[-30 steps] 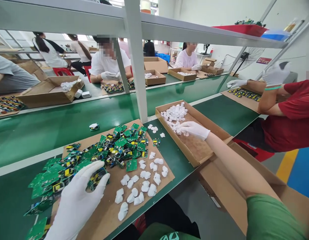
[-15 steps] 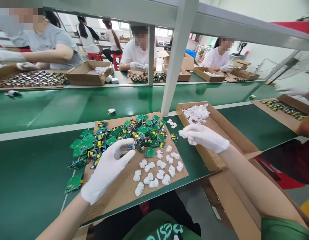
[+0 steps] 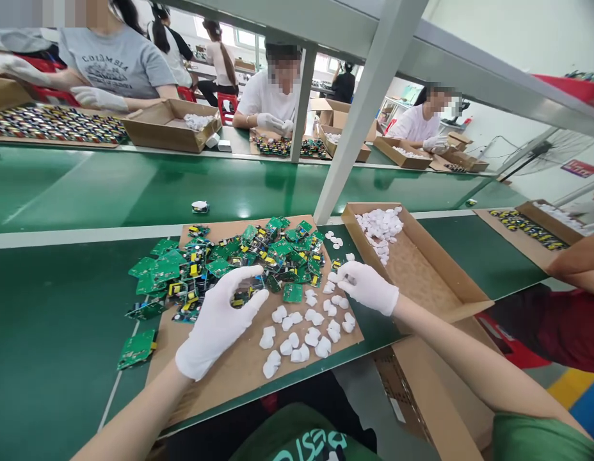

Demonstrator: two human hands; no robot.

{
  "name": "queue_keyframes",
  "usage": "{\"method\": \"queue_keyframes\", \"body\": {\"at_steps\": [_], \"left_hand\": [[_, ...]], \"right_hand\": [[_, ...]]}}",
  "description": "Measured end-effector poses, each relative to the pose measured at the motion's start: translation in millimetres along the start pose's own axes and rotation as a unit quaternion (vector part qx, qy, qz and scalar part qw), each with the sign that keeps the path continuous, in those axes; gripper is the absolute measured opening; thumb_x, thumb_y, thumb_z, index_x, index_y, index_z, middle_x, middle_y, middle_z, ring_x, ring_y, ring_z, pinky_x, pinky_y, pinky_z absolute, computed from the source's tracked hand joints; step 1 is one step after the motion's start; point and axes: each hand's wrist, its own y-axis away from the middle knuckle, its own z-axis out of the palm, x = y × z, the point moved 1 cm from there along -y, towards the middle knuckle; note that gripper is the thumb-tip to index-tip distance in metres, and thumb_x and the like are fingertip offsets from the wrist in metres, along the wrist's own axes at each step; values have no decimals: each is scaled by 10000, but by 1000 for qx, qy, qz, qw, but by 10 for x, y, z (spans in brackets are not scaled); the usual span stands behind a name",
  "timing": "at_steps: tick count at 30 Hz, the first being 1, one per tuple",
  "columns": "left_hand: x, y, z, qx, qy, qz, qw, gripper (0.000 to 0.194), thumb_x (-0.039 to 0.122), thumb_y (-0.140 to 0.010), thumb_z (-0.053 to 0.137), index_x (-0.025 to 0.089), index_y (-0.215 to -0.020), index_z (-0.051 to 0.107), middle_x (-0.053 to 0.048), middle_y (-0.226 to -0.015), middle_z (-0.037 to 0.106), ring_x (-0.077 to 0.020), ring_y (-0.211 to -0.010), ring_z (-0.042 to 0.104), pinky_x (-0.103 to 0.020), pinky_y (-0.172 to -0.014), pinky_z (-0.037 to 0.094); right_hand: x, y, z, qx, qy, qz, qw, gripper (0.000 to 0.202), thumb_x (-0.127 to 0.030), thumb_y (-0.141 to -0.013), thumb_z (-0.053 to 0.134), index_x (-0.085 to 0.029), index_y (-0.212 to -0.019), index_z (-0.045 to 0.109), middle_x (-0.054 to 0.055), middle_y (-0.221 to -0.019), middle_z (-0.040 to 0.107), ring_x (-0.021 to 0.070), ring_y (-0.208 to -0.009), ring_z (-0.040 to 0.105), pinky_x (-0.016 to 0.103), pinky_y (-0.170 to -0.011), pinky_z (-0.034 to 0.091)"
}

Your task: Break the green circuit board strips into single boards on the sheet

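Observation:
My left hand [image 3: 224, 320], in a white glove, is held over the cardboard sheet [image 3: 210, 390] with thumb and fingers apart and nothing between them. Just beyond it lies a heap of green circuit boards [image 3: 167, 266] with yellow and black parts. My right hand [image 3: 367, 288], also gloved, is closed in a pinch at the sheet's right edge; what its fingertips hold is too small to make out. White crumpled pieces [image 3: 322, 347] lie in loose rows between my hands. A few flat white discs [image 3: 333, 240] rest beyond my right hand.
An open cardboard box [image 3: 445, 282] with a pile of white pieces [image 3: 381, 227] stands at the right. A slanted metal post [image 3: 357, 109] rises behind the heap. On the green conveyor [image 3: 258, 186] sits one board with a white top [image 3: 200, 207]. Several people work across it.
My right hand has moved left and down, from beside the box to the sheet's right edge. My left hand stays curved open near the heap. The conveyor's board has shifted left, and the view has turned slightly.

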Motion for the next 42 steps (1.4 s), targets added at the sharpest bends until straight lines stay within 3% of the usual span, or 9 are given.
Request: {"method": "queue_keyframes", "body": {"at_steps": [9, 13, 16, 20, 25, 28, 33, 39, 42], "left_hand": [[-28, -9, 9, 4, 11, -13, 1000, 396, 407, -835, 641, 264, -1203, 613, -36, -1264, 637, -223, -1090, 627, -394, -986, 513], [-43, -3, -11, 4, 12, -26, 1000, 389, 435, -821, 646, 272, -1173, 624, -33, -1252, 644, -232, -1088, 629, -403, -1002, 503], [-49, -7, -32, 11, 25, -46, 999, 404, 470, -796, 654, 275, -1149, 630, -33, -1223, 658, -239, -1053, 644, -411, -994, 509], [-21, -26, -39, 9, 32, -81, 996, 434, 511, -755, 663, 282, -1123, 636, -28, -1215, 667, -255, -1045, 654, -427, -998, 517], [32, -44, -30, 4, -5, -104, 995, 459, 540, -720, 660, 291, -1107, 652, -20, -1203, 682, -290, -1127, 631, -444, -1036, 501], [54, -47, -27, 6, -19, -110, 994, 478, 546, -721, 655, 297, -1129, 640, -20, -1208, 682, -297, -1122, 635, -461, -1050, 491], [105, -45, -21, 11, -19, -114, 993, 471, 534, -723, 648, 282, -1120, 641, -32, -1185, 689, -292, -1097, 649, -459, -1057, 487], [47, -50, -32, 16, -2, -111, 994, 474, 534, -709, 657, 287, -1114, 644, -29, -1211, 680, -292, -1130, 632, -473, -1054, 486], [-32, -51, -28, 21, 14, -107, 994, 474, 528, -711, 670, 290, -1120, 643, -30, -1225, 670, -284, -1131, 627, -480, -1048, 484]], "right_hand": [[66, 24, -199, -125, -34, 0, 992, 234, -149, -801, 567, -219, -939, 743, 9, -940, 743, 161, -775, 660, 275, -766, 510], [72, 72, -483, -165, -103, 15, 981, 295, -194, -807, 574, -205, -1073, 703, -2, -831, 726, 146, -718, 660, 260, -716, 538], [211, 114, -809, -83, -134, 72, 985, 296, -306, -842, 583, -201, -1105, 667, 23, -904, 721, 140, -709, 652, 242, -629, 538], [674, 112, -1097, 68, -12, 160, 985, 289, -361, -859, 579, -175, -1065, 661, 68, -1038, 711, 172, -853, 662, 246, -676, 529], [1121, 40, -931, 29, 58, 192, 979, 246, -161, -722, 680, -170, -968, 692, 46, -889, 722, 200, -836, 658, 261, -733, 480], [1162, -6, -743, -4, 68, 175, 982, 170, -146, -709, 696, -191, -873, 690, 21, -875, 719, 188, -823, 651, 242, -716, 460], [1149, -38, -576, -4, 77, 173, 982, 213, -94, -737, 645, -198, -922, 668, 27, -899, 720, 184, -827, 648, 239, -719, 450], [1134, 6, -692, 24, 72, 189, 979, 41, -169, -782, 631, -186, -816, 647, 35, -881, 723, 188, -820, 658, 245, -716, 473], [1086, 24, -783, 30, 62, 188, 980, 87, -236, -831, 593, -177, -827, 658, 42, -906, 727, 178, -810, 666, 243, -713, 491]]}}
